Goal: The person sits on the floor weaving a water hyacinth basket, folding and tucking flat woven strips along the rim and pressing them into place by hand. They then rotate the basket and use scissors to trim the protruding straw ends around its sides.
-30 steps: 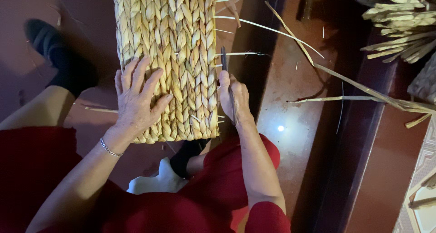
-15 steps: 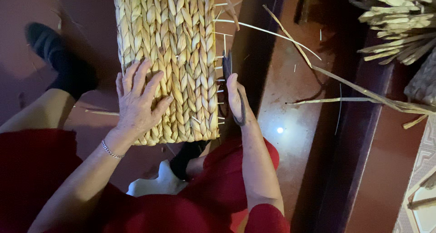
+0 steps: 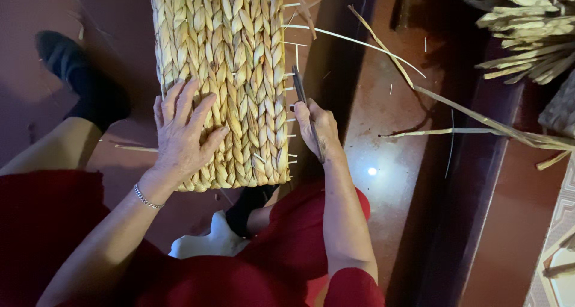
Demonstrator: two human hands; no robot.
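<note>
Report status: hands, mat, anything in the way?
Left hand flat on woven mat. Right hand grips scissors at mat's right edge. Loose straw lies nearby, not in the way.

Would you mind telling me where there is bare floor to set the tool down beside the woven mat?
Bare glossy floor lies right of the right hand, bounded by the dark ledge. It is crowded above, where loose strands cross. Left of the left hand, floor lies between woven mat and dark sock.

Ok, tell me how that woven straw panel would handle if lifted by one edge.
The woven panel probably holds fairly stiff: its thick braids are tightly packed. Likely light, being dried straw. The left hand lies flat on it, so it may slide if pushed. Thin stubs along its right edge look brittle.
</note>
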